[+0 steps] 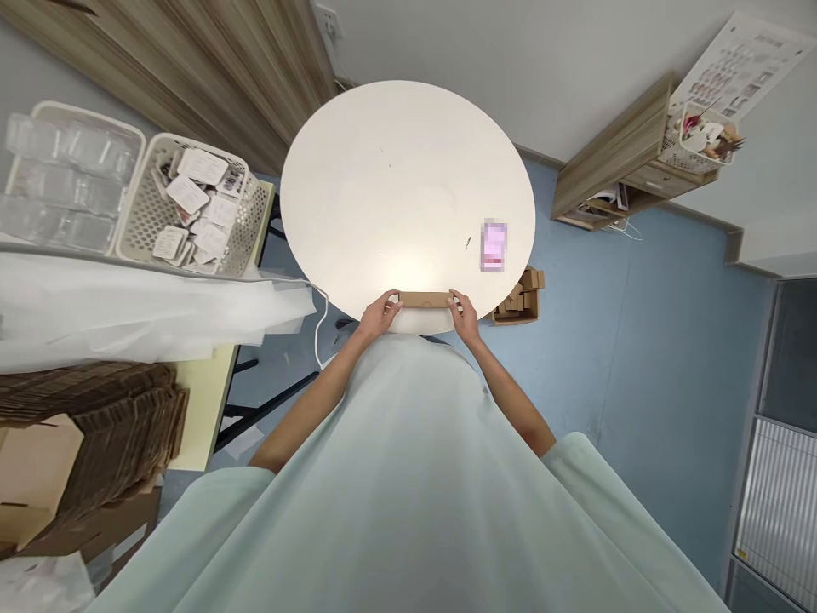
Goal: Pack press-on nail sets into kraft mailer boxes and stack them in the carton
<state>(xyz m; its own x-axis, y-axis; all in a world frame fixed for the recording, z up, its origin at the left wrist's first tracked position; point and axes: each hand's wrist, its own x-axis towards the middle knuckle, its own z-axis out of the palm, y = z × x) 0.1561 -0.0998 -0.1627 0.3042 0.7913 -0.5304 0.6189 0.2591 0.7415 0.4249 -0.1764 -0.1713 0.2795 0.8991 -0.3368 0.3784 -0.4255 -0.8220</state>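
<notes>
A small brown cardboard box (425, 300) is at the near edge of the round white table (396, 204), its long side running left to right. My left hand (381, 315) grips its left end between thumb and fingers. At the opposite end, my right hand (465, 317) pinches the box the same way. The side facing me shows a small curved notch line. Whether the box rests fully on the tabletop cannot be made out. A blurred pink and purple rectangle (494, 245) lies on the table beyond my right hand.
Right of the table, an open carton (518, 300) holds several small brown boxes. On the left side table are a basket (137, 230) of white cards, a basket (141, 140) of clear plastic containers, white sheeting (146, 306) and stacked flattened cardboard (121, 434). A wooden cabinet (613, 157) stands at far right.
</notes>
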